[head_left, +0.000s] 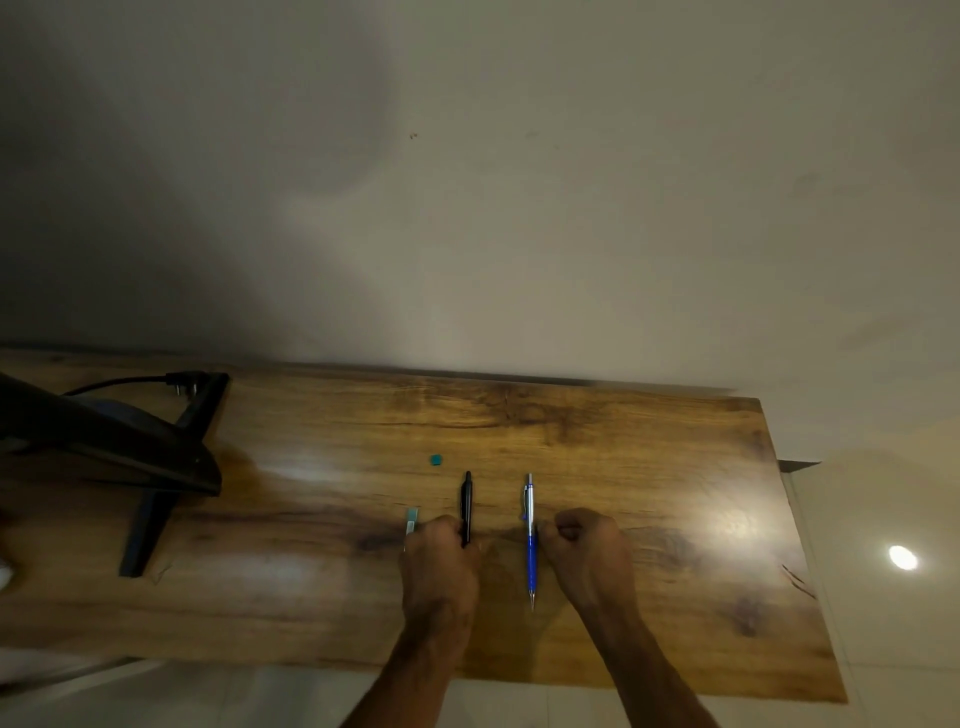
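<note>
L hand: fist round slim black plastic pen, lower end hidden. R hand: curled against blue-and-silver mechanical pencil to its left; grip unclear. Beside L knuckles: thin teal-clear tube, part-hidden; small teal square beyond.

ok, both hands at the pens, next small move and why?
Probably close the right hand on the blue pencil and lift it: its curled fingers meet the barrel, which lies flat on the table, while the left hand already seems to grip the black pen.
</note>
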